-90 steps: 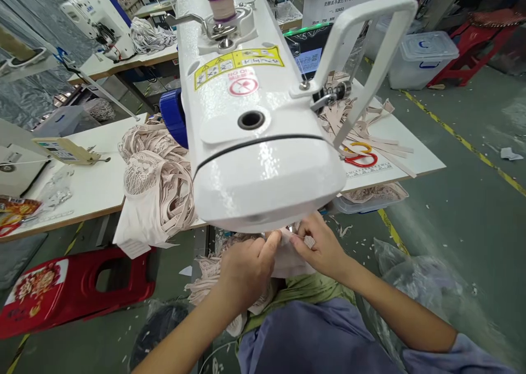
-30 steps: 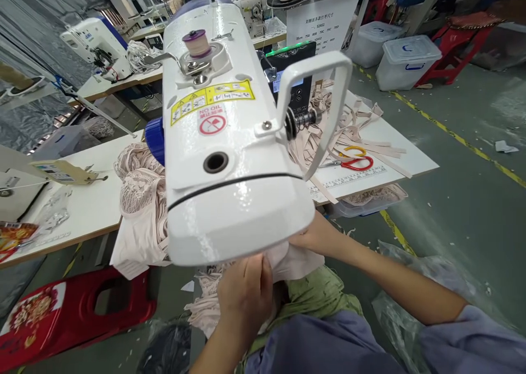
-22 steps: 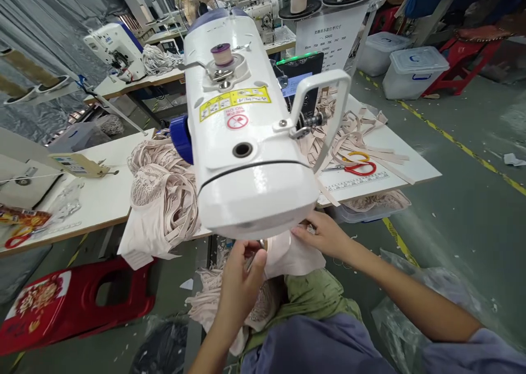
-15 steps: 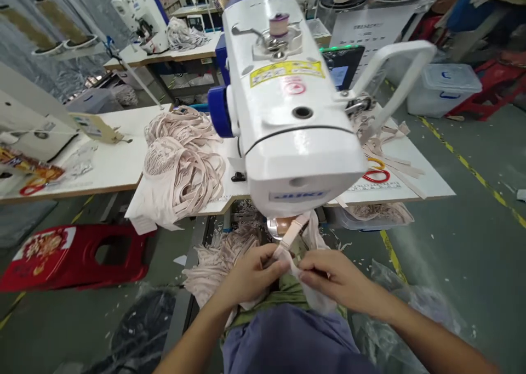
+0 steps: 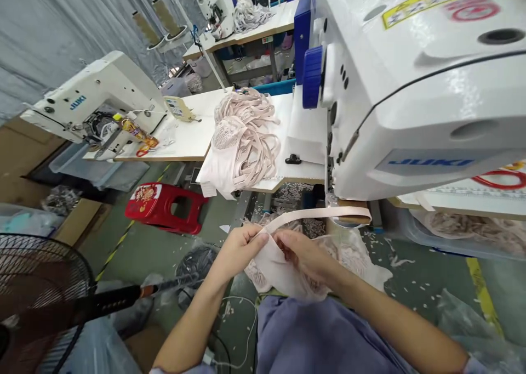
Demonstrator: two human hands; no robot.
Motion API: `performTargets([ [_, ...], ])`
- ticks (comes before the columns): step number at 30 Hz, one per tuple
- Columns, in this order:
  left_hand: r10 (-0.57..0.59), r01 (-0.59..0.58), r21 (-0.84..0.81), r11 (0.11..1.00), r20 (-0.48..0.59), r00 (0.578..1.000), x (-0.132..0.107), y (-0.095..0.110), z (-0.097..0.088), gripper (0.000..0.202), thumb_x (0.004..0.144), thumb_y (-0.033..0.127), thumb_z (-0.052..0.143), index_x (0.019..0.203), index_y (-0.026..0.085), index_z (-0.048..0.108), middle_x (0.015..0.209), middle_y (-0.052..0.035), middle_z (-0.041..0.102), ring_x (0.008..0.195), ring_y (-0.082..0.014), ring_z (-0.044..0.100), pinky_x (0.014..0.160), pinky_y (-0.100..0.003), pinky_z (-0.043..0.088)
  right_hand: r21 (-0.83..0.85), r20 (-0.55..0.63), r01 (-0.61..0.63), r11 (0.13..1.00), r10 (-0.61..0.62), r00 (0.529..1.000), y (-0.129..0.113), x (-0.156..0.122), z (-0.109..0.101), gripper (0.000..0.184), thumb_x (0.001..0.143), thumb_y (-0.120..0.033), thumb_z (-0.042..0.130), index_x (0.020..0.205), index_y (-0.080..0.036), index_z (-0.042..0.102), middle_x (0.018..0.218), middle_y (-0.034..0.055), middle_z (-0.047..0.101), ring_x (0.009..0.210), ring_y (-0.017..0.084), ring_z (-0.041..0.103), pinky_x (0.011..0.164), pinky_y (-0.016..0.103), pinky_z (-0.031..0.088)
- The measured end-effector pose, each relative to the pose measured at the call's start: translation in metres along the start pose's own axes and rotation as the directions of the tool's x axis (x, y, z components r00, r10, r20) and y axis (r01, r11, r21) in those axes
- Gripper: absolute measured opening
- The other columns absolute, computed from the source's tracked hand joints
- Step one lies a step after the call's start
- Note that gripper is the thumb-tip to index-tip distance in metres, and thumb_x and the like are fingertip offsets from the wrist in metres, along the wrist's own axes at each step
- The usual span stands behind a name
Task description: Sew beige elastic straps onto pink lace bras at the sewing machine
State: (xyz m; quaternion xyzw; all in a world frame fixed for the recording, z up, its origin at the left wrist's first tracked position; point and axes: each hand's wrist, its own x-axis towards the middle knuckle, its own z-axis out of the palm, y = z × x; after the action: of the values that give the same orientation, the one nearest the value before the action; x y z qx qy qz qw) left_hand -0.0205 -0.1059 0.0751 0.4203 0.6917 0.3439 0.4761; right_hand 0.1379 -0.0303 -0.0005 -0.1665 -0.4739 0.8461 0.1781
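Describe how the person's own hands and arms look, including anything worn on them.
The left hand and right hand wear no gloves, and nothing shows on either wrist. The forearms are bare. Plain, muted blue-purple sleeves show only at the picture's bottom edge.

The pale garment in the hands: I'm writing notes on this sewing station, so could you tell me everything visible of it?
The pale garment is pinkish-beige, thin, soft-looking cloth with a smooth panel. The left hand pinches its upper edge; the right hand grips it close by, hiding part. It hangs loosely folded above the lap. A flat, narrow strap extends from near the left hand to beneath the sewing machine, curving at its far end. Whether the lace alongside belongs to it is unclear.
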Motion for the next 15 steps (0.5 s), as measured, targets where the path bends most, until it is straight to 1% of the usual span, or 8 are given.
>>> performTargets([
  [3,-0.020,0.014,0.041,0.999,0.144,0.989,0.002,-0.018,0.000,0.041,0.087,0.051,0.058,0.069,0.015,0.059,0.062,0.0022,0.046,0.057,-0.0108,0.038,0.052,-0.022,0.029,0.337,-0.130,-0.151,0.929,0.204,0.970,0.009,-0.004,0.001,0.053,0.065,-0.063,0.082,0.080,-0.018,0.059,0.070,-0.0042,0.052,0.063,0.010,0.046,0.062,0.022,0.041],
  [6,-0.055,0.036,0.071,0.997,0.288,0.956,0.002,-0.022,0.002,0.042,0.085,0.053,0.056,0.063,0.016,0.055,0.059,0.0025,0.043,0.055,-0.0112,0.036,0.051,-0.023,0.028,0.389,-0.211,-0.179,0.904,0.277,0.937,0.014,-0.013,-0.001,0.052,0.056,-0.055,0.090,0.074,-0.017,0.059,0.061,-0.0058,0.051,0.057,0.008,0.045,0.057,0.021,0.041],
  [8,-0.063,0.038,0.084,0.996,0.309,0.949,0.003,-0.021,0.004,0.039,0.084,0.051,0.055,0.062,0.018,0.054,0.059,0.0018,0.045,0.055,-0.0126,0.039,0.051,-0.024,0.030,0.359,-0.260,-0.169,0.918,0.273,0.926,0.018,-0.016,-0.004,0.050,0.056,-0.055,0.090,0.072,-0.017,0.061,0.060,-0.0045,0.054,0.056,0.009,0.047,0.057,0.022,0.043],
  [9,-0.058,0.035,0.092,0.995,0.268,0.962,0.004,-0.021,0.007,0.035,0.083,0.048,0.055,0.064,0.019,0.056,0.062,0.0010,0.048,0.058,-0.0141,0.042,0.053,-0.024,0.032,0.333,-0.300,-0.149,0.931,0.254,0.920,0.021,-0.017,-0.006,0.049,0.057,-0.056,0.089,0.073,-0.017,0.062,0.062,-0.0033,0.057,0.058,0.010,0.050,0.059,0.023,0.045],
  [11,-0.021,0.017,0.107,0.994,0.038,0.999,0.007,-0.023,0.015,0.023,0.081,0.041,0.059,0.072,0.020,0.059,0.073,-0.0016,0.056,0.070,-0.0178,0.051,0.061,-0.026,0.039,0.234,-0.392,-0.084,0.969,0.173,0.903,0.027,-0.017,-0.011,0.047,0.062,-0.056,0.085,0.079,-0.018,0.064,0.069,-0.0009,0.062,0.064,0.013,0.057,0.064,0.027,0.050],
  [13,0.011,0.006,0.075,0.997,-0.225,0.974,0.012,-0.029,0.027,0.017,0.076,0.037,0.065,0.075,0.021,0.059,0.079,-0.0027,0.058,0.080,-0.0204,0.054,0.068,-0.028,0.043,0.052,-0.474,-0.005,0.999,0.029,0.880,0.033,-0.015,-0.017,0.040,0.071,-0.054,0.079,0.085,-0.020,0.064,0.075,0.0011,0.065,0.072,0.017,0.062,0.070,0.031,0.054],
  [14,0.015,-0.002,0.043,0.999,-0.299,0.954,0.015,-0.032,0.035,0.018,0.074,0.037,0.067,0.073,0.021,0.059,0.077,-0.0024,0.058,0.079,-0.0206,0.055,0.068,-0.028,0.044,-0.072,-0.504,0.035,0.997,-0.066,0.861,0.036,-0.014,-0.020,0.034,0.075,-0.052,0.076,0.086,-0.021,0.064,0.078,0.0021,0.066,0.074,0.019,0.063,0.071,0.032,0.054],
  [15,0.008,-0.008,0.001,1.000,-0.315,0.949,0.019,-0.036,0.042,0.020,0.073,0.038,0.068,0.070,0.021,0.059,0.072,-0.0017,0.058,0.075,-0.0202,0.055,0.067,-0.029,0.045,-0.212,-0.515,0.066,0.975,-0.169,0.840,0.039,-0.013,-0.024,0.029,0.079,-0.048,0.073,0.086,-0.021,0.064,0.081,0.0033,0.067,0.077,0.020,0.064,0.072,0.033,0.054],
])
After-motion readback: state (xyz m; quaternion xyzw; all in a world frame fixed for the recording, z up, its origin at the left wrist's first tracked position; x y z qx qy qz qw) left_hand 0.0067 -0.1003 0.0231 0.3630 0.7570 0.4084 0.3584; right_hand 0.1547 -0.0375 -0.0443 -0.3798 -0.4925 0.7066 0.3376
